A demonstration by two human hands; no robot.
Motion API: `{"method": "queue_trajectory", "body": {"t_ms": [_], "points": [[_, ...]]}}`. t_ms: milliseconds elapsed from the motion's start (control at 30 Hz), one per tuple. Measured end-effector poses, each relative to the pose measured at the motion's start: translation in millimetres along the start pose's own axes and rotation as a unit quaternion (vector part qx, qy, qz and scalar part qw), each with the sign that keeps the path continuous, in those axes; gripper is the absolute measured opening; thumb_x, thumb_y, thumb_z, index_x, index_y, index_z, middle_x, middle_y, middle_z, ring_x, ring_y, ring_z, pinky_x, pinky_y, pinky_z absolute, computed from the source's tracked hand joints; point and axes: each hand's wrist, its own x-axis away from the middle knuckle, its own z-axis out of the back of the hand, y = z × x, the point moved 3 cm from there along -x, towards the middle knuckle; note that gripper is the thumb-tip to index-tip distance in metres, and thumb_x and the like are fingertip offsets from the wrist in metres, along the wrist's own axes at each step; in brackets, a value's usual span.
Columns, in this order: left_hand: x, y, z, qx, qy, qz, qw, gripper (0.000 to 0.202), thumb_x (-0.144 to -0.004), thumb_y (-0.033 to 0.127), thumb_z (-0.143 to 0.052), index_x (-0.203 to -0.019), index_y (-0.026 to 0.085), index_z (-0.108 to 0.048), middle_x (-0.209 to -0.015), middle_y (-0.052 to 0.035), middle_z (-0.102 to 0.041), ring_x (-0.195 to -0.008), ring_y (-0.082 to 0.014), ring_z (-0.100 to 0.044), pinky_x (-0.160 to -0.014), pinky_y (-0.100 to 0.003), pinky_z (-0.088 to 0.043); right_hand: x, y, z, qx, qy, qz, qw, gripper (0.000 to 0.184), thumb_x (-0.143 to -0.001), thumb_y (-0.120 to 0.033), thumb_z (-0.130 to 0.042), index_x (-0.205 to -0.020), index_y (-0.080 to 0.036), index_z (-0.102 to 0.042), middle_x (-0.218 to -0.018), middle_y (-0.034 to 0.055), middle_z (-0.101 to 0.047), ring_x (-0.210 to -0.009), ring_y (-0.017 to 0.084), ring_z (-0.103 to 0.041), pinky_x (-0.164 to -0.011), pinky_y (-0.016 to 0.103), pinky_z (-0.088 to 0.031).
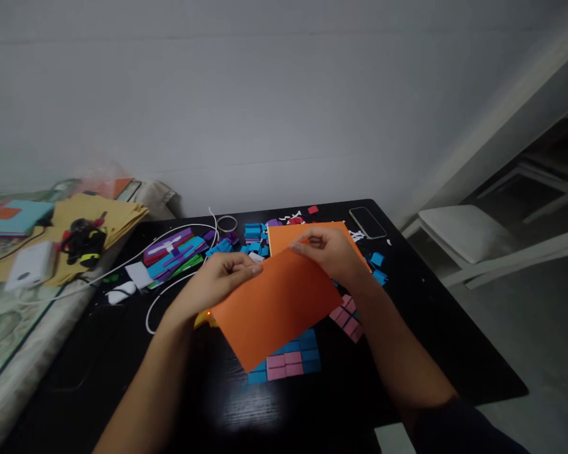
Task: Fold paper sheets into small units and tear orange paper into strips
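Note:
Between my two hands an orange sheet of paper (274,309) is held up at a tilt above the black table. My left hand (222,274) pinches its upper left edge between thumb and fingers. At the upper right edge, my right hand (326,252) grips the same sheet, thumb in front. Beneath the sheet, partly hidden by it, lies a woven mat of blue and pink paper strips (288,362). A second pink woven piece (348,318) sits beside my right forearm. Behind my hands lies a stack of orange paper (284,236), partly covered.
Coloured paper strips (175,255), a white cable (147,315) and a roll of tape (226,223) lie at the left. Blue folded pieces (253,232) are at the back, a phone (368,223) at the back right. A white stool (464,233) stands beyond the table's right edge.

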Motion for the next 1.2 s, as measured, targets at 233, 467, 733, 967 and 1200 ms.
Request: {"method": "queue_trajectory", "body": {"t_ms": [233, 467, 733, 967, 1200], "points": [[3, -11, 39.2, 0.083, 0.137, -0.047, 0.986, 0.034, -0.086, 0.052, -0.078, -0.081, 0.019, -0.07, -0.071, 0.0003, -0.063, -0.064, -0.0127, -0.055, -0.059, -0.022, -0.04, -7, 8, 37, -0.006, 0.03, -0.016, 0.999, 0.027, -0.082, -0.045, -0.081, -0.086, -0.02, -0.073, -0.083, 0.0035, -0.076, -0.077, 0.018, -0.069, -0.073, 0.033, -0.054], [1, 3, 7.7, 0.051, 0.071, -0.037, 0.995, 0.035, -0.089, 0.053, -0.073, -0.08, 0.019, -0.066, -0.06, 0.0046, -0.051, -0.051, -0.0095, -0.041, -0.049, -0.021, -0.027, 12, 7, -7, 0.121, -0.267, -0.008, 0.956, 0.025, -0.086, -0.045, -0.08, -0.093, -0.021, -0.076, -0.087, 0.0016, -0.077, -0.08, 0.018, -0.068, -0.07, 0.029, -0.05], [7, 12, 9.3, 0.086, 0.097, -0.067, 0.989, 0.027, -0.084, 0.046, -0.079, -0.084, 0.019, -0.073, -0.066, 0.0004, -0.064, -0.056, -0.0111, -0.053, -0.052, -0.021, -0.037, 10, -1, -30, -0.006, -0.108, -0.013, 0.994, 0.027, -0.087, -0.046, -0.079, -0.09, -0.02, -0.072, -0.087, 0.0027, -0.073, -0.083, 0.02, -0.069, -0.071, 0.031, -0.053], [14, 14, 19.3, 0.169, 0.273, -0.099, 0.942, 0.022, -0.078, 0.038, -0.087, -0.084, 0.019, -0.076, -0.07, -0.0009, -0.073, -0.064, -0.0137, -0.066, -0.063, -0.023, -0.053, 9, -12, -16, -0.162, -0.015, -0.004, 0.987, 0.044, -0.083, -0.048, -0.082, -0.114, -0.022, -0.066, -0.116, 0.0103, -0.078, -0.102, 0.026, -0.075, -0.093, 0.045, -0.062], [21, 23, 3.7, 0.123, 0.366, -0.154, 0.909, 0.023, -0.079, 0.035, -0.086, -0.097, 0.021, -0.081, -0.078, -0.0014, -0.077, -0.068, -0.0136, -0.07, -0.067, -0.024, -0.057, 13, -20, -10, -0.059, 0.047, 0.059, 0.995, 0.041, -0.079, -0.035, -0.086, -0.115, -0.026, -0.067, -0.115, 0.0075, -0.075, -0.099, 0.025, -0.073, -0.087, 0.041, -0.063]]}}
